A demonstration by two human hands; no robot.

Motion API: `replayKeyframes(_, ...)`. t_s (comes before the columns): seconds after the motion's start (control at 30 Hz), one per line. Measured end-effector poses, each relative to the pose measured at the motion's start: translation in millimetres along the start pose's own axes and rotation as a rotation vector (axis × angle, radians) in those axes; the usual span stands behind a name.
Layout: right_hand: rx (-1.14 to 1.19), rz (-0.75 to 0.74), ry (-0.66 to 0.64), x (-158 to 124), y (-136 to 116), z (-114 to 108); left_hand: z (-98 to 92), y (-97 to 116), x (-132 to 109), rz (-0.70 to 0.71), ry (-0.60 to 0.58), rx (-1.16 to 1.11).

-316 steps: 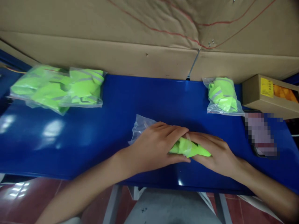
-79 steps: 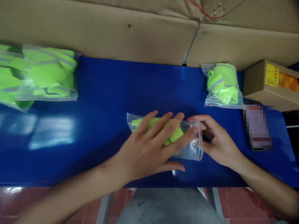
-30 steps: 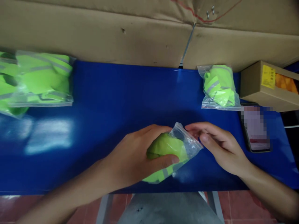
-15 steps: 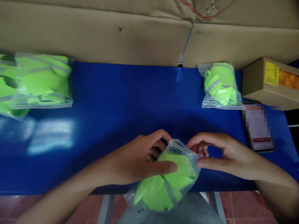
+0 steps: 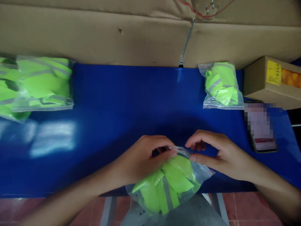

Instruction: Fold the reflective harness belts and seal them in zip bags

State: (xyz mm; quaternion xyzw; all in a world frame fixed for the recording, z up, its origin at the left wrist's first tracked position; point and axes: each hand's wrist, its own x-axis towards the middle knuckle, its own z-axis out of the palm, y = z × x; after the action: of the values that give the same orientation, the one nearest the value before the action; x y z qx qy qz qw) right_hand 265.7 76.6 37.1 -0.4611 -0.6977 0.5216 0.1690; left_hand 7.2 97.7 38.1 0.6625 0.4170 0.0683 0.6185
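Note:
A clear zip-lock bag (image 5: 204, 172) holds folded neon-green fabric (image 5: 162, 191) with a grey reflective stripe, like a safety vest. It hangs tilted at the table's front edge, above my lap. My left hand (image 5: 143, 160) pinches the bag's upper edge between thumb and fingertips. My right hand (image 5: 216, 153) is at the same edge towards the right. Its thumb touches the plastic, while the curled index finger stands apart from the thumb and above the bag. A red line shows at the bag's right corner.
On the blue table (image 5: 127, 103), bagged neon-green vests (image 5: 44, 81) lie at the left, partly overlapping. Another bagged vest (image 5: 222, 84) lies at the back right. Beside it are a cardboard box (image 5: 256, 78) with orange contents and a phone (image 5: 264, 144). Brown cardboard (image 5: 94, 37) borders the back.
My left thumb has moved up from the bag's front to its top edge. The bag has turned, its opening edge now sloping down to the right. The right fingers have shifted slightly left.

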Motion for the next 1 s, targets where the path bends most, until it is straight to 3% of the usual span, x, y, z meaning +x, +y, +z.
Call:
replayKeyframes(0.1,0.098,0.039,-0.134,-2,-1,-5,2.6,0,0,0.019,-0.055,0.001)
replayKeyframes(0.27,0.082,0.045,-0.014,-6,-2,-12,3.5,-3,0,0.043,-0.058,0.008)
replayKeyframes(0.43,0.042,0.027,-0.127,-1,0,-2,6.9,-4,0,0.095,-0.071,-0.002)
replayKeyframes(0.6,0.012,-0.012,-0.156,1,-1,1,7.5,-5,3,0.151,-0.099,0.006)
replayKeyframes(0.8,-0.126,-0.106,-0.124,-2,7,10,12.1,-5,6,0.183,-0.144,0.145)
replayKeyframes(1.0,-0.218,-0.174,-0.028,-1,6,15,17.1,-7,7,0.175,-0.11,0.191)
